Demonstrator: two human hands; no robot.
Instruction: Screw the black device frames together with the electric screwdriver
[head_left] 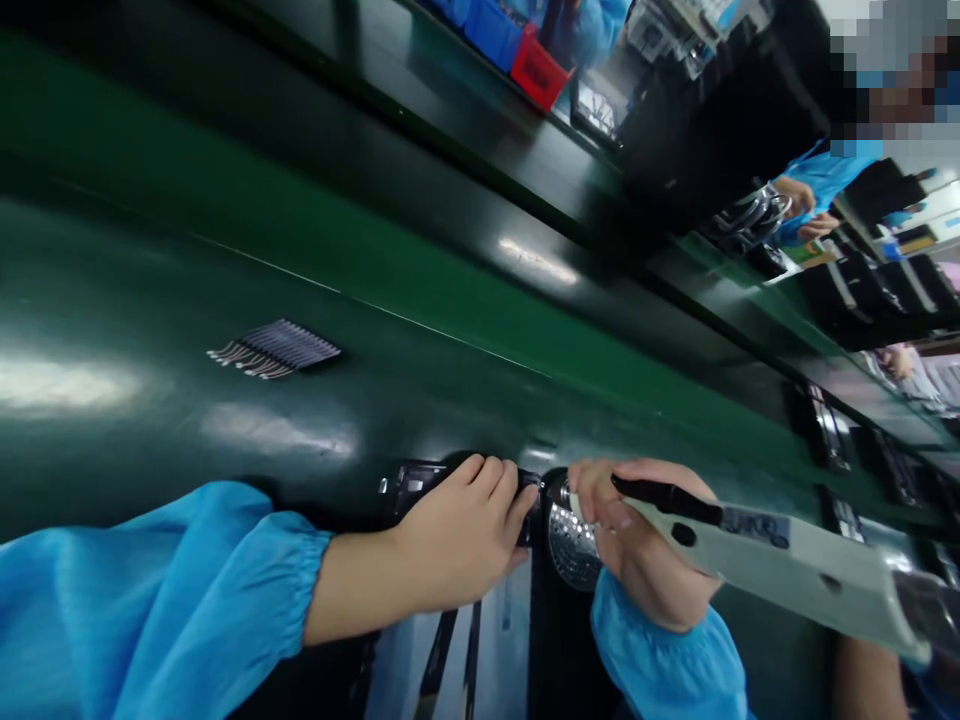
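Observation:
My right hand (645,540) is wrapped round a pale electric screwdriver (795,560) with a black lever. The tool lies tilted, its body reaching out to the right and its tip end toward the left. My left hand (461,525) has its fingers curled over the top end of a black-framed flat panel (420,482), whose pale, shiny face (491,650) extends down to the bottom edge. Just right of the panel, partly behind my right hand, is a round silvery dish with a dotted surface (571,545). The screwdriver's exact tip is hard to make out.
A flat bundle of strips with wires (281,347) lies on the dark green bench (172,260). Beyond a raised ledge stand a red bin (538,70) and a blue bin (491,32). Co-workers in blue sleeves (832,185) work across the line. More panels (829,430) lie at right.

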